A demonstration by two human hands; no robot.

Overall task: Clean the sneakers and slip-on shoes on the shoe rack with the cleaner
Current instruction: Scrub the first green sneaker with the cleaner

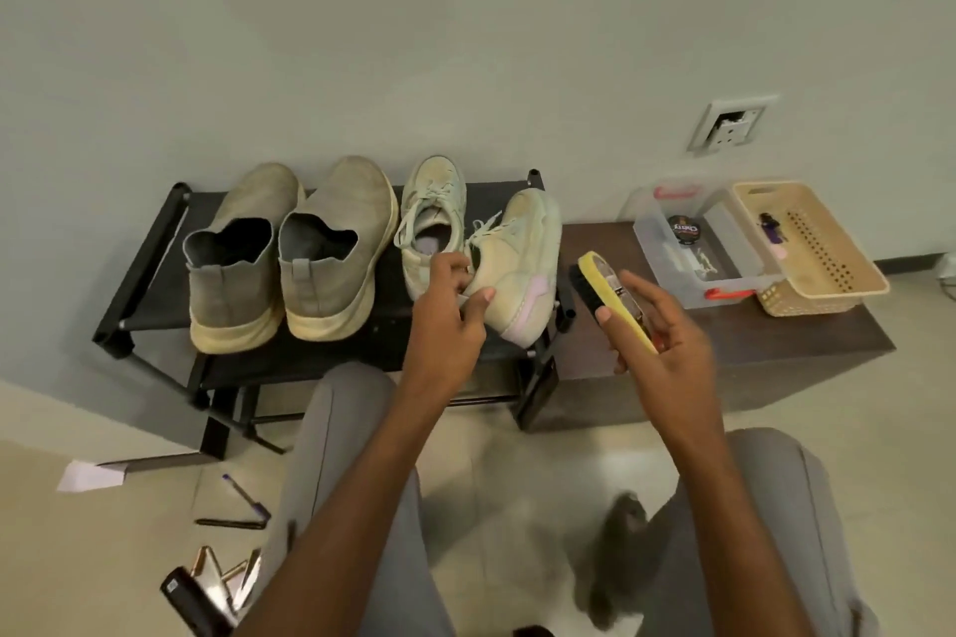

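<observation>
A person sits facing a low black shoe rack (pixel 155 243), seen from above, with grey-trousered knees at the bottom of the view. The left hand (pixel 450 310) grips the heel collar of a pale lace-up sneaker (pixel 522 264), fingers and thumb curled round the rim, tipping it onto its side so the outer face turns towards the other hand, probably to present that face for brushing. The right hand (pixel 657 321), just to the right of the shoe, holds a yellow-backed brush (pixel 608 295) with black bristles; the fingers wrap its back and the bristles face the sneaker but are not touching it.

The second sneaker (pixel 434 217) stands upright just beyond the left hand. Further left of that hand sit two grey slip-on shoes (pixel 289 254), heels towards the person, apparently waiting their turn.

Beyond the right hand, on a dark bench (pixel 807 331), a clear plastic box (pixel 693 243) holds a round tin of polish (pixel 683 229), within easy reach. A beige basket (pixel 822 243) sits just beside the box.
</observation>
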